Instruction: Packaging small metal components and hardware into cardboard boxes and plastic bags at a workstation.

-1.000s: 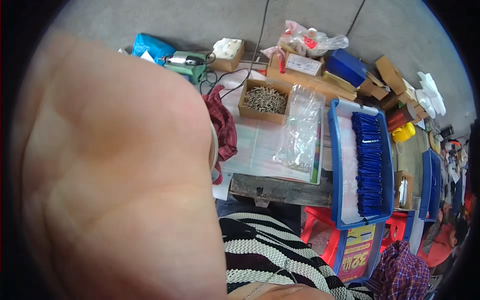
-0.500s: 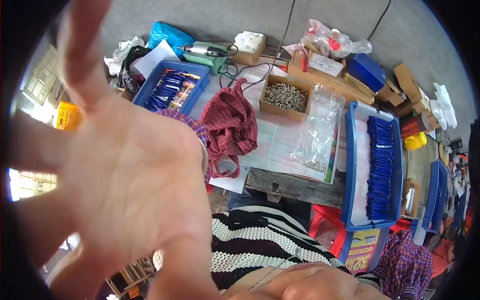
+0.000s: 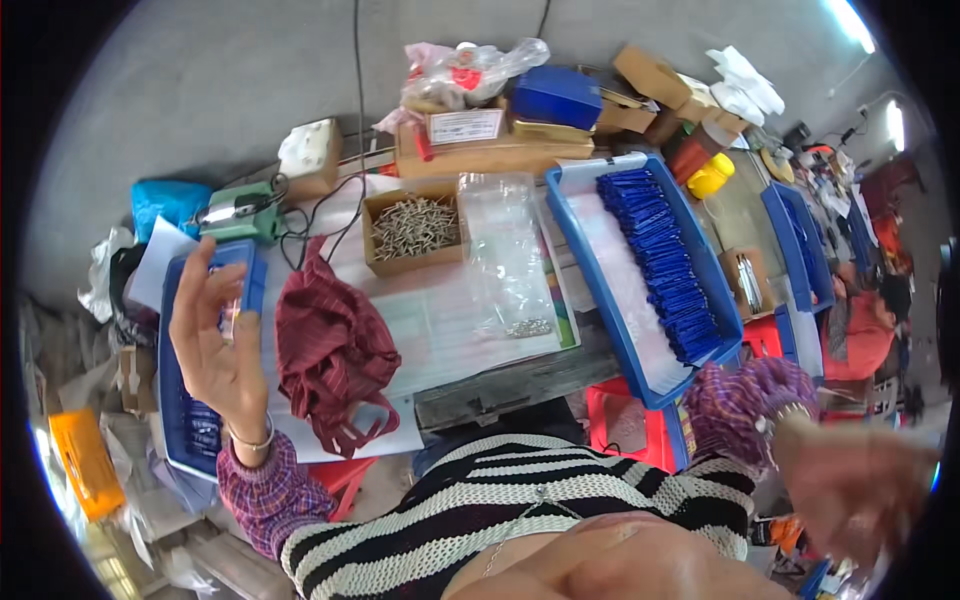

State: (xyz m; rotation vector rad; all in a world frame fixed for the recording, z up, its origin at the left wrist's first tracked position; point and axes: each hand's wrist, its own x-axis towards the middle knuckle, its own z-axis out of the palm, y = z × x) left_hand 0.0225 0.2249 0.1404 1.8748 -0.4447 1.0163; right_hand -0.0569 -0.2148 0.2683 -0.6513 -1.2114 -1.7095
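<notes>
While my left hand (image 3: 215,345) hangs open and empty, palm up, over the left blue tray (image 3: 190,440) just beside the crumpled maroon cloth (image 3: 335,360), my right hand (image 3: 850,490) is a blur off the table's right end; I cannot tell its grip. I judge a careless sweep could snag the cloth and drag it into the open box of screws (image 3: 415,228) behind it.

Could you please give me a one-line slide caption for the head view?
Open left hand raised over a blue tray beside a maroon cloth; blurred right hand at the table's far side.
</notes>
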